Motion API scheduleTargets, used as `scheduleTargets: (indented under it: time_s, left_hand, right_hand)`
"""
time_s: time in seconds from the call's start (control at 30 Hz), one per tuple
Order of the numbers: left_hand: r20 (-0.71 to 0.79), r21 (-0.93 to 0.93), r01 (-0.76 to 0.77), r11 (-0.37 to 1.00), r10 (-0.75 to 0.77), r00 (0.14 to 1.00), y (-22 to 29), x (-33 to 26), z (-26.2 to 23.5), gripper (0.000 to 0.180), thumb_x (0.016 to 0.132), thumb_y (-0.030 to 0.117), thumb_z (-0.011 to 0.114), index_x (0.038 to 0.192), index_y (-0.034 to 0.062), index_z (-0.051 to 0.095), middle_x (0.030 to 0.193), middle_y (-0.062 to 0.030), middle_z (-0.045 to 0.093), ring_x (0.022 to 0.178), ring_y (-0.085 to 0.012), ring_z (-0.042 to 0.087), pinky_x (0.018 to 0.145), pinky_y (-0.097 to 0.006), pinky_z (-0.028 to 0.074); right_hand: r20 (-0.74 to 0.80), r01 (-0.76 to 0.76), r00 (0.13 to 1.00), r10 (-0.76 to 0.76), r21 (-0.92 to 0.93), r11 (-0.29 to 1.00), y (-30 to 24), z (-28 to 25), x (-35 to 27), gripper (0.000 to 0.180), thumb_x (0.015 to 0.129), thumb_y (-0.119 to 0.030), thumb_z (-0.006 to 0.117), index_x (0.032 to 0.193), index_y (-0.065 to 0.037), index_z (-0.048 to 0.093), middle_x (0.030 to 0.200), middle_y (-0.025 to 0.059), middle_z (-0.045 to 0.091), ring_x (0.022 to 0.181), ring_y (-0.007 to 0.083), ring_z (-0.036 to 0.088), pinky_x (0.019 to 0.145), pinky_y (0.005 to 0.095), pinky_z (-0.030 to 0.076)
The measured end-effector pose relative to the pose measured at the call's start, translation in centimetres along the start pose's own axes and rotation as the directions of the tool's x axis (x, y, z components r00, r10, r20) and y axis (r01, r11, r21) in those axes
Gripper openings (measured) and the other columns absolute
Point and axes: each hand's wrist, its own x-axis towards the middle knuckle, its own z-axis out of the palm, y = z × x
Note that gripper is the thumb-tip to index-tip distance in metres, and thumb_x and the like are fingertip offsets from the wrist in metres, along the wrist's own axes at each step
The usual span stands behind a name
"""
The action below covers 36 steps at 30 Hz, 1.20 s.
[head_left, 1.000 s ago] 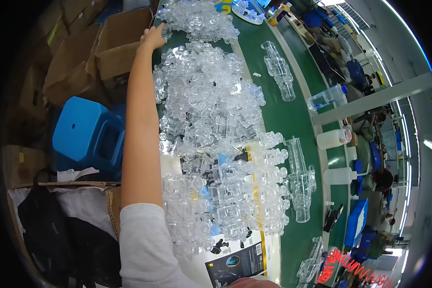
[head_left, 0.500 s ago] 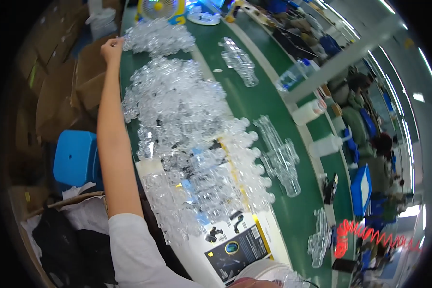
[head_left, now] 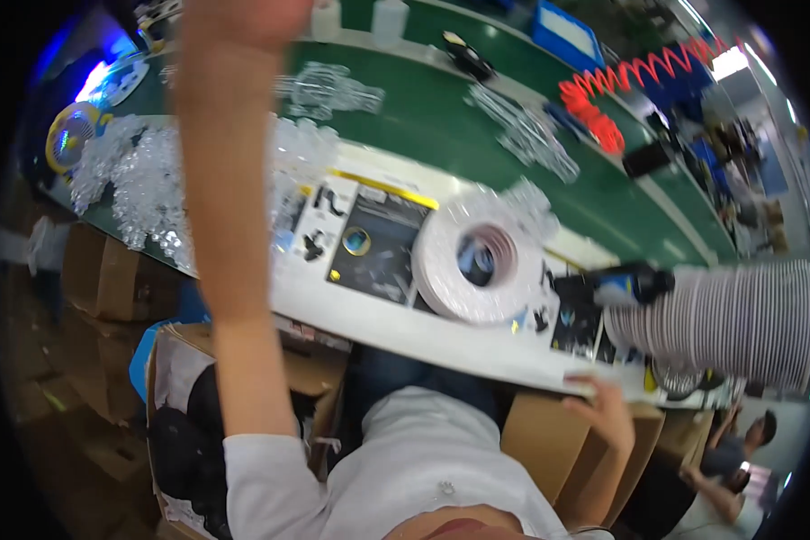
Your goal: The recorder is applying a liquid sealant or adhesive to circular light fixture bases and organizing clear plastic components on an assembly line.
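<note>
Left hand: your left hand [head_left: 243, 13] is raised to the top edge of the view, arm stretched over the surface [head_left: 477, 144]; whether its grip is clenched or released cannot be told, and nothing shows in it.
Right hand: your right hand [head_left: 607, 409] rests on the near edge of the surface, fingers curled over the rim, holding no object.
Clear plastic parts: the heap [head_left: 144, 184] lies on the surface beside your left forearm.
Tape roll: a large white roll [head_left: 481, 261] lies between your arms, near the dark printed cards [head_left: 373, 243].
Risk: in your judgement, lowering the left arm carelessly could sweep parts off the near edge into the cardboard boxes [head_left: 108, 279].
</note>
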Motion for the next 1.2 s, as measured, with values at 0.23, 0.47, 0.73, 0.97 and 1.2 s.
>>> scheduleTargets:
  time_s: [0.23,0.47,0.73,0.97,1.2]
  left_hand:
    - [-0.07,-0.382,0.505,0.774,-0.57,0.819,-8.0,-12.0,15.6,0.028,0.087,0.024,0.06,0.106,0.0039,0.059,0.09,-0.0024,0.062,0.081,-0.0109,0.062,0.068,-0.027,0.054]
    - [-0.286,-0.498,0.619,0.608,-0.789,0.544,-6.9,-25.3,17.3,0.033,0.09,0.027,0.055,0.115,0.0052,0.054,0.102,-0.0027,0.059,0.091,-0.011,0.06,0.073,-0.028,0.052]
    - [-0.275,0.576,0.433,0.694,-0.334,0.901,-5.8,-27.2,15.3,0.062,0.078,0.019,0.067,0.134,0.0104,0.042,0.122,-0.011,0.048,0.111,-0.0217,0.051,0.088,-0.033,0.044]
    - [-0.241,0.636,0.44,0.634,-0.378,0.894,-5.1,-27.0,12.5,0.065,0.064,0.0,0.075,0.123,0.0013,0.049,0.112,-0.0084,0.055,0.105,-0.0196,0.053,0.087,-0.03,0.042]
    - [-0.534,0.023,0.552,0.834,-0.456,0.712,-6.9,-28.6,10.1,0.056,0.069,-0.013,0.066,0.117,0.0009,0.041,0.126,-0.0198,0.047,0.108,-0.0245,0.053,0.093,-0.036,0.044]
  right_hand:
    - [-0.664,0.791,0.349,-0.661,-0.17,0.588,-5.9,-3.7,0.7,0.069,0.061,-0.017,0.081,0.121,-0.002,0.052,0.117,0.0116,0.058,0.101,0.0242,0.058,0.083,0.0325,0.046]
    - [-0.412,0.875,0.372,-0.832,-0.145,0.463,-7.1,0.2,5.3,0.048,0.063,-0.014,0.079,0.107,-0.004,0.061,0.103,0.0091,0.063,0.09,0.0226,0.061,0.078,0.03,0.047]
    - [-0.459,0.911,0.336,-0.822,-0.064,0.408,-7.6,3.3,8.8,0.043,0.063,-0.018,0.08,0.101,-0.008,0.065,0.095,0.0058,0.064,0.08,0.0172,0.062,0.061,0.0259,0.049]
    - [-0.485,0.892,0.404,-0.775,0.02,0.452,-8.6,3.6,8.2,0.043,0.065,-0.018,0.078,0.105,-0.009,0.064,0.104,0.0063,0.062,0.09,0.0172,0.061,0.069,0.0269,0.05]
    - [-0.559,0.701,0.703,-0.439,0.442,0.56,-1.3,5.2,5.7,0.046,0.072,-0.006,0.068,0.116,-0.004,0.056,0.115,0.009,0.058,0.106,0.019,0.055,0.082,0.0316,0.048]
